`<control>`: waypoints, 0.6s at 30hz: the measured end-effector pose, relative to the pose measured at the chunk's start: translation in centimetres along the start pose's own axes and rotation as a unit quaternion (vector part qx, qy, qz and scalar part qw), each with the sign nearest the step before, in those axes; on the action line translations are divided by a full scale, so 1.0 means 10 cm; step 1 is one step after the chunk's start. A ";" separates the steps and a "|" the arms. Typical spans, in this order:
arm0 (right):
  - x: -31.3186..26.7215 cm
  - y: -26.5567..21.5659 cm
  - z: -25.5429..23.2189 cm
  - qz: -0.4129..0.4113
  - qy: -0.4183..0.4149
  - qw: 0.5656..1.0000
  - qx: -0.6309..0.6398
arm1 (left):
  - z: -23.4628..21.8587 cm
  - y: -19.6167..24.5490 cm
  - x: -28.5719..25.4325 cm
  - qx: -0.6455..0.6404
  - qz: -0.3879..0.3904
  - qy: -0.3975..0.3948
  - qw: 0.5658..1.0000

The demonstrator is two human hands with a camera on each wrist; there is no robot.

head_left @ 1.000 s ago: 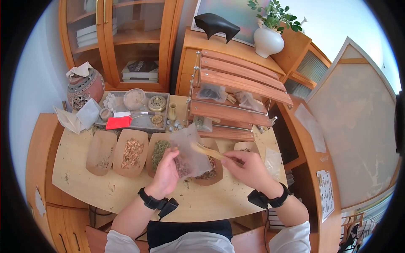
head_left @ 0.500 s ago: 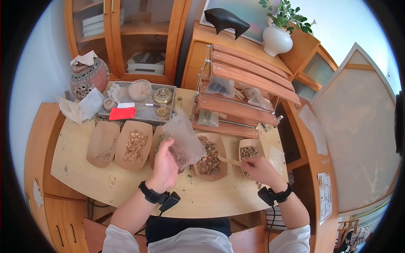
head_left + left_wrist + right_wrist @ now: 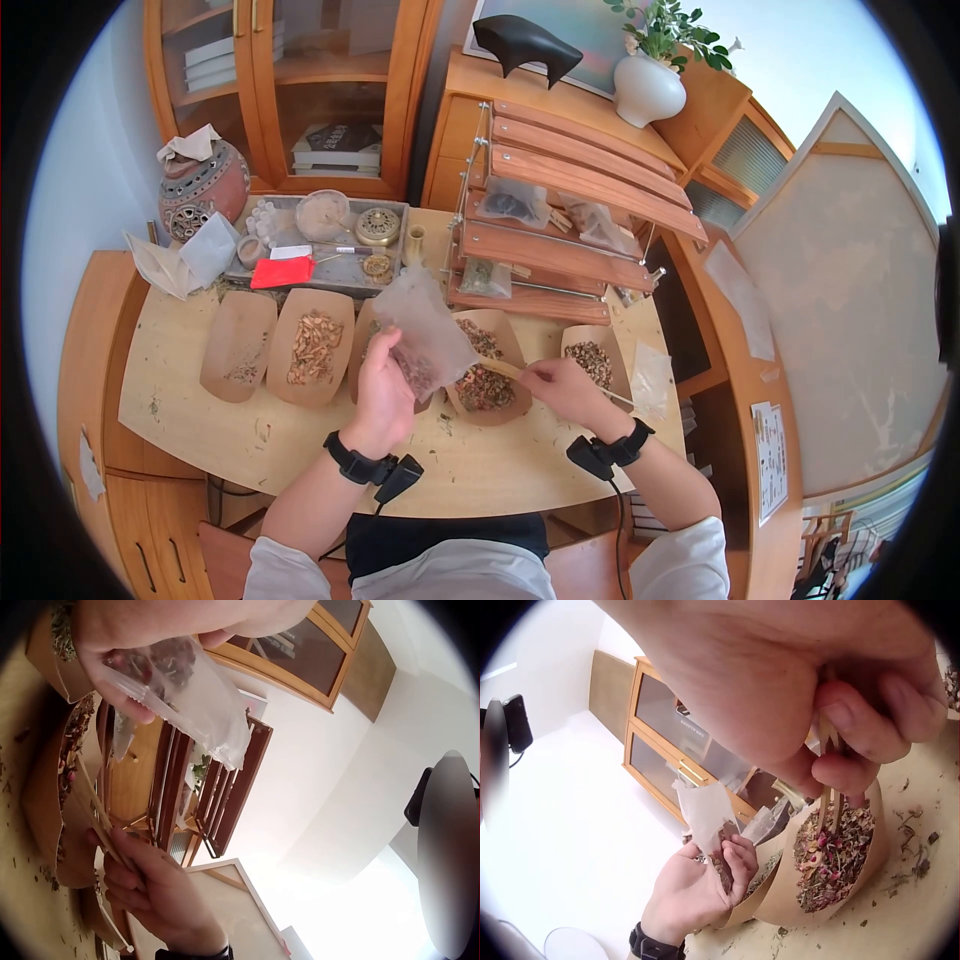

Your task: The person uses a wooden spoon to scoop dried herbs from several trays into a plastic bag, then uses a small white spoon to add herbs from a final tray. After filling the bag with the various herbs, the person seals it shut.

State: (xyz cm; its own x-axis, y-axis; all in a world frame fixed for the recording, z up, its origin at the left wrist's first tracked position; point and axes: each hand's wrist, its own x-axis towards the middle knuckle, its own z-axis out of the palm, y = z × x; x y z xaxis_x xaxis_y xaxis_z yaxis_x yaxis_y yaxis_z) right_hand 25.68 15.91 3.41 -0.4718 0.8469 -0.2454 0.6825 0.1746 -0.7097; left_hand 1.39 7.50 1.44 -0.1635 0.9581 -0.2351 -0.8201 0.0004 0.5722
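My left hand [image 3: 385, 395] holds a translucent pouch [image 3: 432, 318] upright, its lower part filled with dark reddish dried pieces. In the left wrist view, the fingers wrap round the filled end of the pouch. My right hand [image 3: 565, 388] grips wooden tongs [image 3: 826, 802] between thumb and fingers. Their tips reach into dried flowers and herbs [image 3: 832, 859] in a brown paper tray [image 3: 508, 405]. Pink petals show among the mix in the right wrist view. The pouch hangs just left of the tongs, partly over this tray and the green herb tray behind my left hand.
More paper trays line the table: one with brown chips [image 3: 315, 350], one nearly bare [image 3: 232, 375], and one with speckled pieces [image 3: 592, 362] and a thin stick. Behind stand a grey tray [image 3: 345, 275] of small vessels and a wooden rack [image 3: 560, 255]. A clear bag [image 3: 650, 378] lies right.
My right hand and the tongs went from the pouch down and right toward the trays, then moved left into the flower mix. My left hand keeps the pouch up, roughly in place.
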 end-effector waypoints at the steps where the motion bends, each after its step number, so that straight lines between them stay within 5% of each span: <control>1: -0.01 -0.02 0.01 -0.006 0.007 1.000 0.004 | -0.01 0.00 0.01 -0.002 0.002 0.000 1.000; 7: -0.11 -0.12 -0.10 0.043 -0.031 0.998 0.028 | -0.03 0.02 0.01 -0.009 0.015 0.003 1.000; 13: -0.42 -0.27 -0.13 -0.045 0.076 0.986 -0.138 | -0.07 0.02 0.03 -0.022 0.010 0.003 1.000; 18: -0.57 -0.31 -0.34 0.047 0.061 0.984 -0.160 | -0.08 0.03 0.03 -0.026 0.009 0.004 1.000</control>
State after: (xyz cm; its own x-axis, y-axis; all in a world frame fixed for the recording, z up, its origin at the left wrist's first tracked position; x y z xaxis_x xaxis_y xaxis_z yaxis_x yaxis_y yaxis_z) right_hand 28.16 12.23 9.19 -0.3410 0.9172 -0.2061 0.8698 0.2247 -0.4392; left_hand 0.68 7.55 0.91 -0.1827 0.9552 -0.2326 -0.8447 -0.0315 0.5343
